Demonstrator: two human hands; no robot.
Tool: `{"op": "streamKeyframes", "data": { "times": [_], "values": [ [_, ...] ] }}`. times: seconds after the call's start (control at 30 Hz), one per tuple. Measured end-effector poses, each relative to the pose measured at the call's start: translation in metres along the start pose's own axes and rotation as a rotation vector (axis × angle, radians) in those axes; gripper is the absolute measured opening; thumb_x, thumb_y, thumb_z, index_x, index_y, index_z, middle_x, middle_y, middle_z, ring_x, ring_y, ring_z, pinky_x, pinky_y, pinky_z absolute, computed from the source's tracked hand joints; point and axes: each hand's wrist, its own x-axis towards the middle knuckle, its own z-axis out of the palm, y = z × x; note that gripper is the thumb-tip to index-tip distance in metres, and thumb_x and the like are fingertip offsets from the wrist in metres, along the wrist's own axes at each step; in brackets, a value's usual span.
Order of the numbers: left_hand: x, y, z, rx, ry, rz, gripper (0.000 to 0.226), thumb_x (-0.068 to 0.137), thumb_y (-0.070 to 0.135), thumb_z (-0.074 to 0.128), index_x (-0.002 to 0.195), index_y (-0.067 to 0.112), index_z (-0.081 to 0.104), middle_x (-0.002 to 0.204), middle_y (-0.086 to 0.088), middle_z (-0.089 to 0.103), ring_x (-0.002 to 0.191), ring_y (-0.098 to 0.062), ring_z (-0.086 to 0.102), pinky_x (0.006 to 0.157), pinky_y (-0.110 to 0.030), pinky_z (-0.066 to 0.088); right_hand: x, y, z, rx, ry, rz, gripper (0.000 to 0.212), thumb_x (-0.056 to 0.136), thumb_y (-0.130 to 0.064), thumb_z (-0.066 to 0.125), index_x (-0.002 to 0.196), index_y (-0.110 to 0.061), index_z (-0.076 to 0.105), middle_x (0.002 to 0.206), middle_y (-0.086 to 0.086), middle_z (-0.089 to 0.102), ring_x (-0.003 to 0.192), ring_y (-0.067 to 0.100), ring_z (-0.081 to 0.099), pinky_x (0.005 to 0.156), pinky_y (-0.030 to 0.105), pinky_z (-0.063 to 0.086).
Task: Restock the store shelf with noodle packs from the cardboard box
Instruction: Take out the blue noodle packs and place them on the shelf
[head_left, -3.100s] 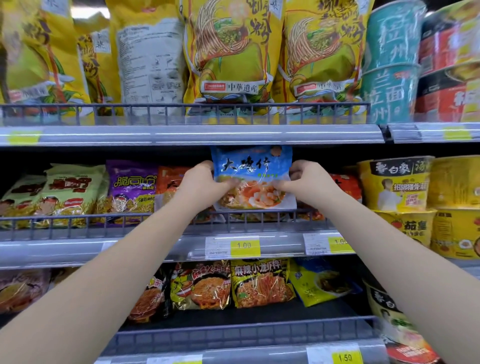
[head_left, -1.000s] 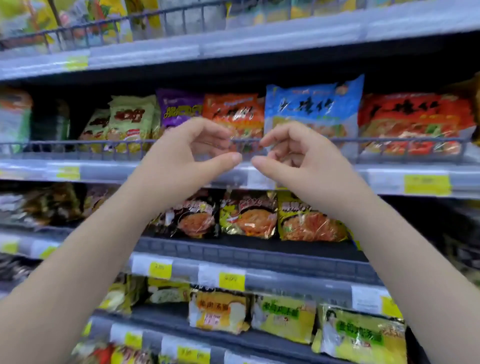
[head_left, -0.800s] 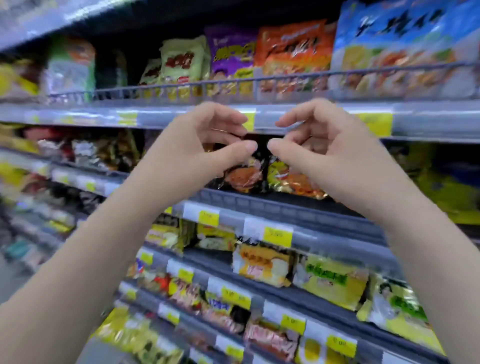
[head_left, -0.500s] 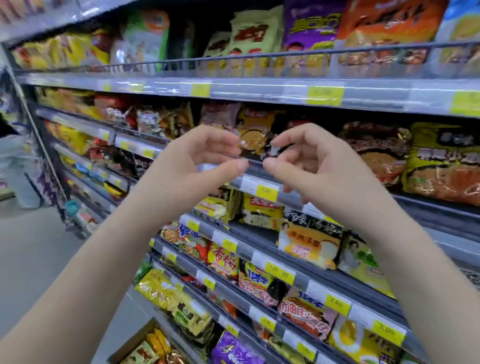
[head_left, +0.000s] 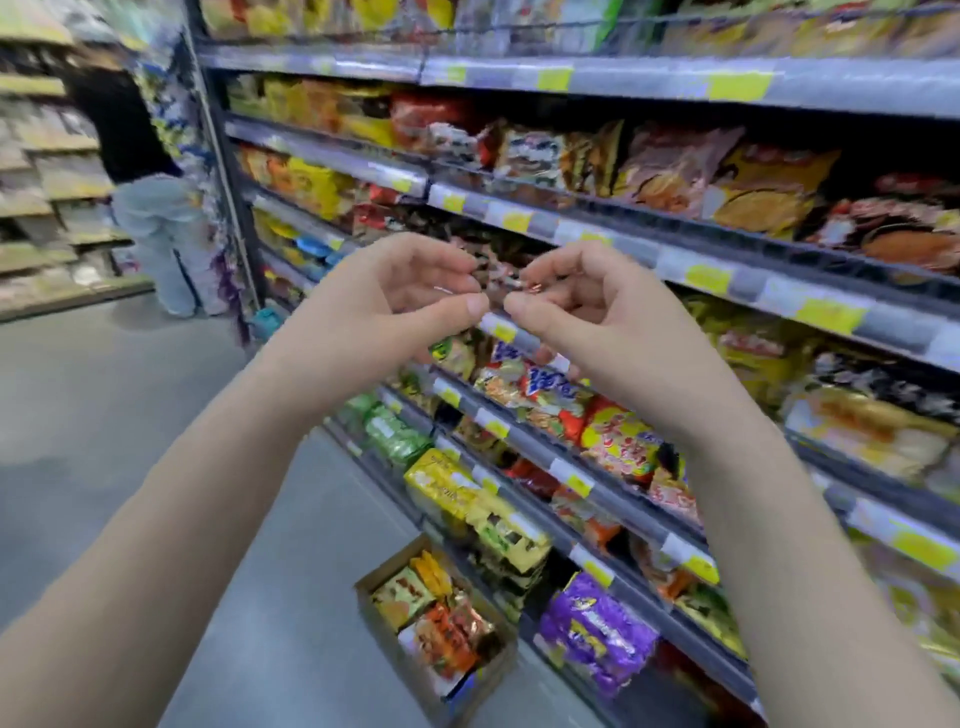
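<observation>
Two empty hands come first: left hand (head_left: 395, 301) and right hand (head_left: 597, 322) are raised at centre with the thumbs almost meeting. The fingers (head_left: 441, 260) are loosely curled, apart from the thumbs, and grip nothing. Three seconds back they were together seating a blue pack on a middle shelf; since then they have let it go, and the view has swung left and down. At 6 o'clock on the floor (head_left: 130, 415) the cardboard box (head_left: 387, 649) now shows, open, with noodle packs (head_left: 441, 634) lying in it. It stands just beside the foot of the shelf (head_left: 613, 508), which runs from 5 up to 1 o'clock. By this, one pack is placed and a reach down into the box comes next. Far off at 10 o'clock a person (head_left: 156, 218) stands.
</observation>
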Motion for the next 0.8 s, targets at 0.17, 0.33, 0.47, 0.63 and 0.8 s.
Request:
{"op": "streamKeyframes", "data": {
  "times": [0.17, 0.33, 0.47, 0.63, 0.8],
  "values": [
    [-0.030, -0.045, -0.063, -0.061, 0.048, -0.116, 0.038, 0.079, 0.037, 0.081, 0.112, 0.024, 0.069, 0.110, 0.003, 0.075, 0.095, -0.010, 0.072, 0.061, -0.025, 0.054, 0.005, -0.004, 0.079, 0.112, -0.060, 0.094, 0.024, 0.091, -0.038, 0.072, 0.109, -0.024, 0.064, 0.083, -0.001, 0.069, 0.072, 0.013, 0.071, 0.058, 0.022, 0.052],
    [-0.030, -0.082, -0.098, -0.068, 0.081, -0.179, 0.033, 0.081, 0.035, 0.079, 0.111, 0.025, 0.069, 0.109, 0.004, 0.075, 0.090, -0.006, 0.071, 0.061, -0.022, 0.052, 0.026, 0.016, 0.127, 0.175, -0.112, 0.122, 0.022, 0.090, -0.040, 0.072, 0.108, -0.029, 0.066, 0.083, -0.010, 0.071, 0.074, 0.007, 0.071, 0.062, 0.026, 0.054],
    [-0.024, -0.124, -0.108, -0.053, 0.078, -0.257, 0.032, 0.084, 0.029, 0.080, 0.113, 0.020, 0.069, 0.109, 0.002, 0.075, 0.095, -0.016, 0.071, 0.062, -0.026, 0.054, 0.047, 0.051, 0.165, 0.198, -0.174, 0.151, 0.022, 0.089, -0.040, 0.073, 0.108, -0.030, 0.066, 0.089, -0.006, 0.073, 0.078, 0.008, 0.073, 0.066, 0.023, 0.052],
    [0.019, -0.178, -0.103, -0.021, 0.014, -0.321, 0.033, 0.086, 0.029, 0.077, 0.116, 0.021, 0.068, 0.113, 0.003, 0.073, 0.098, -0.014, 0.072, 0.066, -0.029, 0.055, 0.082, 0.112, 0.193, 0.276, -0.181, 0.234, 0.022, 0.088, -0.037, 0.074, 0.107, -0.030, 0.066, 0.090, -0.002, 0.075, 0.081, 0.018, 0.072, 0.075, 0.037, 0.056],
    [0.087, -0.220, -0.083, -0.021, -0.118, -0.360, 0.040, 0.080, 0.035, 0.077, 0.116, 0.020, 0.067, 0.112, 0.001, 0.073, 0.098, -0.015, 0.071, 0.066, -0.026, 0.055, 0.120, 0.170, 0.188, 0.300, -0.123, 0.333, 0.022, 0.086, -0.042, 0.075, 0.105, -0.034, 0.066, 0.090, -0.004, 0.074, 0.082, 0.020, 0.072, 0.079, 0.043, 0.058]
  ]
}}
